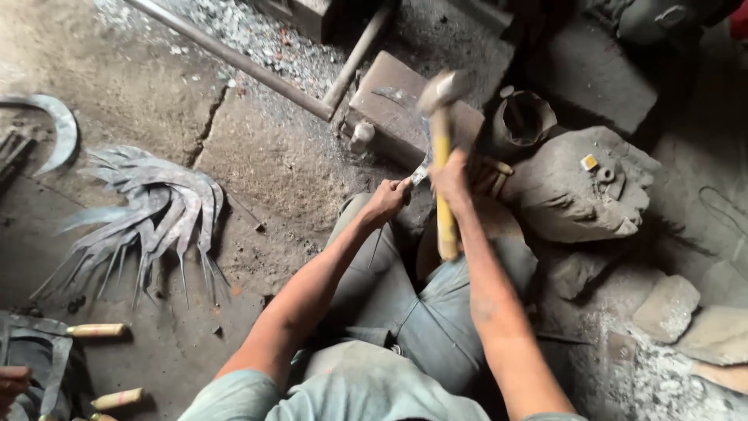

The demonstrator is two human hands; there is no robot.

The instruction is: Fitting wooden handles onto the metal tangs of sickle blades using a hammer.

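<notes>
Hammer raised over the blade on the anvil block.
Right hand [452,178] fingers wrap the yellow-handled hammer [442,148]; left hand [387,199] pinches the blade [421,173] steady; the blow needs true aim.

sickle blades [148,214] fanned on floor | stone block [580,187] | metal cup [523,121]

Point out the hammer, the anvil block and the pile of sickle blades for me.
hammer [445,204]: head view, on its yellow handle.
anvil block [387,92]: head view, on its top face.
pile of sickle blades [156,204]: head view, on the overlapping blades.
</notes>
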